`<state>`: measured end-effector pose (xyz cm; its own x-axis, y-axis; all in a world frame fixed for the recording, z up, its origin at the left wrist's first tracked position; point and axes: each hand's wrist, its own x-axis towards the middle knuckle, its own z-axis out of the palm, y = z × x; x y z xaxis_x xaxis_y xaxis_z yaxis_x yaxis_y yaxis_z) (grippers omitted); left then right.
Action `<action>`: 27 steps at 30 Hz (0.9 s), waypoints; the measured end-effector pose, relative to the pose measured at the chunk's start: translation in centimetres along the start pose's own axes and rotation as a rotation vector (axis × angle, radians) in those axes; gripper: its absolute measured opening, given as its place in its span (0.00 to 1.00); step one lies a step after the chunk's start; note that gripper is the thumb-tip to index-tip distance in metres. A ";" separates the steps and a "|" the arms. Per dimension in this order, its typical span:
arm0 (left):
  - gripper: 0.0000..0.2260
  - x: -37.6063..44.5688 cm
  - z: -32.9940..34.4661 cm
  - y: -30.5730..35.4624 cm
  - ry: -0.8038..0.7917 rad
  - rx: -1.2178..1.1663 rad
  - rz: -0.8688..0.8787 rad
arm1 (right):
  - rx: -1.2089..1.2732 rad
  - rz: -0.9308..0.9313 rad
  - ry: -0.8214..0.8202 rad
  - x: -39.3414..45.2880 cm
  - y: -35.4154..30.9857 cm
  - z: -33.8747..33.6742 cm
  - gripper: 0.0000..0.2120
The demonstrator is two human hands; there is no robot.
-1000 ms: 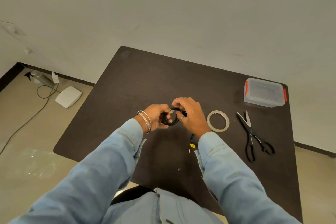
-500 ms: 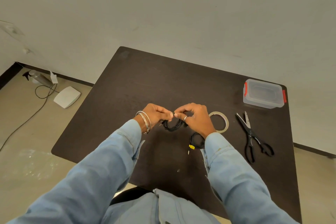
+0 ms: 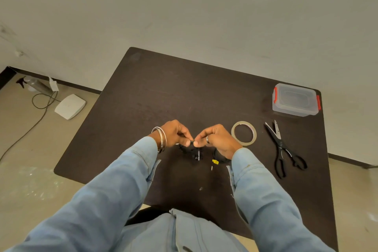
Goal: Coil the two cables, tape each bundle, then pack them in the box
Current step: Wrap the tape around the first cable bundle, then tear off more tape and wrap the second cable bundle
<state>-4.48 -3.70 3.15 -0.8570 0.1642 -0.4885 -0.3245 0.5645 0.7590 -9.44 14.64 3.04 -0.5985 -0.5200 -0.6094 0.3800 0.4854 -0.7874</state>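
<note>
My left hand and my right hand meet fingertip to fingertip over the dark table, both pinching a thin black cable whose loops hang below the fingers. A second black cable with a yellow tag lies on the table, partly hidden under my right wrist. The tape roll lies flat just right of my right hand. The clear lidded box with red clips sits closed at the far right corner.
Black scissors lie open right of the tape roll. On the floor to the left are a white flat device, a dark cord and a spray bottle. A wall stands behind the table.
My hands have drawn a little apart and now pinch the cable at the fingertips. The coil that was bunched between them has dropped and hangs loose below.
</note>
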 end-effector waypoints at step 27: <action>0.05 2.9 0.1 -7.1 0.293 -0.213 -0.405 | -0.154 -0.051 0.560 6.6 4.7 6.2 0.06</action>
<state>-4.66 -7.10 -3.71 -0.7126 -0.2823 -0.6423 -0.6996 0.3546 0.6204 -7.22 9.16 -5.23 -0.9108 -0.1152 -0.3965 0.2591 0.5881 -0.7661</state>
